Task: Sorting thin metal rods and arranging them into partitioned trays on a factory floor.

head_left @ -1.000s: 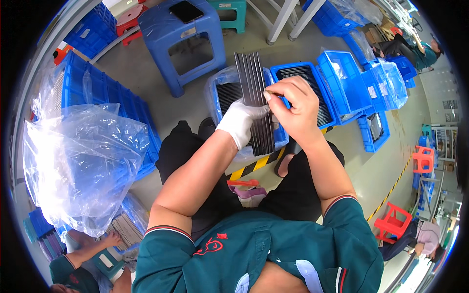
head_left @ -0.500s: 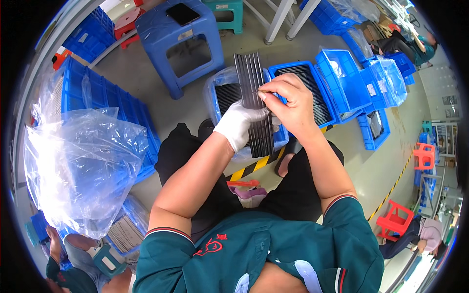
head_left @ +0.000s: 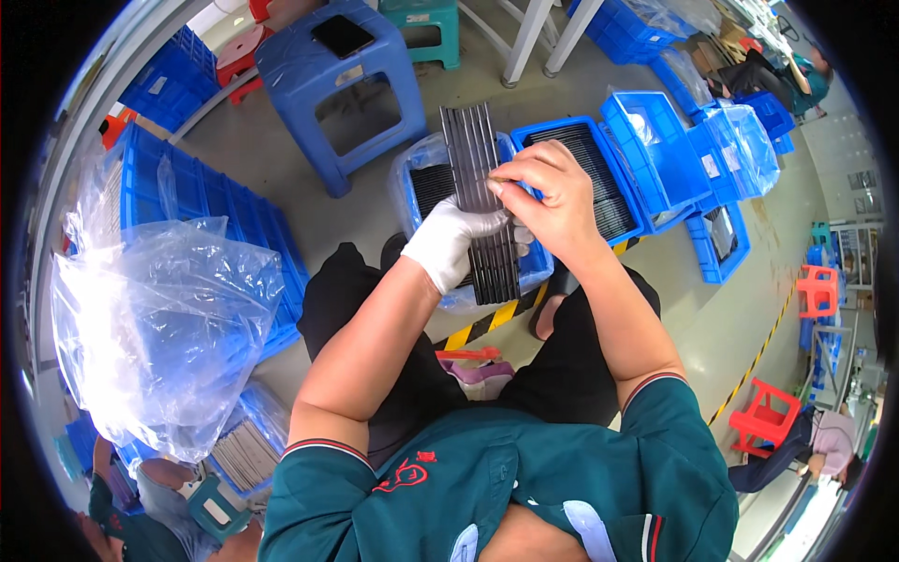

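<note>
My left hand (head_left: 444, 240), in a white glove, is wrapped round a bundle of long black ribbed strips (head_left: 471, 140). The bundle is held upright in front of me, its far end pointing away. My bare right hand (head_left: 559, 199) is at the right side of the bundle, thumb and forefinger pinched together at its edge. Whatever sits between those fingertips is too small to make out. Beneath the bundle stands a blue bin lined with clear plastic (head_left: 403, 187), with more dark strips inside. To its right is a second blue bin (head_left: 620, 155), filled with rows of dark strips.
A blue stool (head_left: 292, 70) with a black phone (head_left: 343, 36) on it stands ahead on the left. Stacked blue crates (head_left: 220, 201) and a big clear plastic bag (head_left: 159, 318) fill my left side. More blue bins (head_left: 655, 140) stand at the right. A co-worker (head_left: 154, 515) sits at lower left.
The bundle and both hands have shifted slightly to the left in the picture. My grip and the pinch of my right fingers look the same.
</note>
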Available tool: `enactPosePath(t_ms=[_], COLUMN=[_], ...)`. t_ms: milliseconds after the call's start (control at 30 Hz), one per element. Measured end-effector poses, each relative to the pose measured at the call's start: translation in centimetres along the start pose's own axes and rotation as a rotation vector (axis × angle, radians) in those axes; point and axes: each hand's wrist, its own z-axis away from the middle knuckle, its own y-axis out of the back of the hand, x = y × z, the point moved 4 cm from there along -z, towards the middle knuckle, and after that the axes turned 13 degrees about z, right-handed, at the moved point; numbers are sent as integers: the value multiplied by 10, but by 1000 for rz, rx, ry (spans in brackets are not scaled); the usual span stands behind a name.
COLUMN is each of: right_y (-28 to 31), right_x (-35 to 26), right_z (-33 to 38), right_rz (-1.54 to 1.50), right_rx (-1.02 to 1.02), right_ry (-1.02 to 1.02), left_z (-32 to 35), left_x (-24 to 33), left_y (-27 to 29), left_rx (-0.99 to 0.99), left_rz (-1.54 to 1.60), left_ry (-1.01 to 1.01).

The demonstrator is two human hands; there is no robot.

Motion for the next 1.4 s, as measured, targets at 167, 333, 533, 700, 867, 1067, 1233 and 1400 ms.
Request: enactPosePath(t_ms=[167,333,533,700,867,1067,1233,1400], right_y=[0,10,1,0,0,-11,3,-5], right_x=[-7,-12,-10,-11,-11,-8,-13,-11], right_z=[1,-2,-2,-2,-3,3,-1,-4], right_rz=[29,-59,-89,-51,-25,5,-24,-70], right_rx=[-2,95,79,56,50,-24,43,34], right_ry=[35,0,-16,-10,21,44,19,-33], left_z=[3,3,4,4,6,1,2,1], left_x=[1,0,0,0,2,-3,-2,-5], left_y=[-5,-4,-4,-4,-5,-1,-1,-3], left_rx=[-5,13,57,74,66,38,73,142], left_rz=[-31,12,-62,-79,-107,-140,-50,-92], left_ry=[-86,-48,-58,-83,-54,-103,-58,-59])
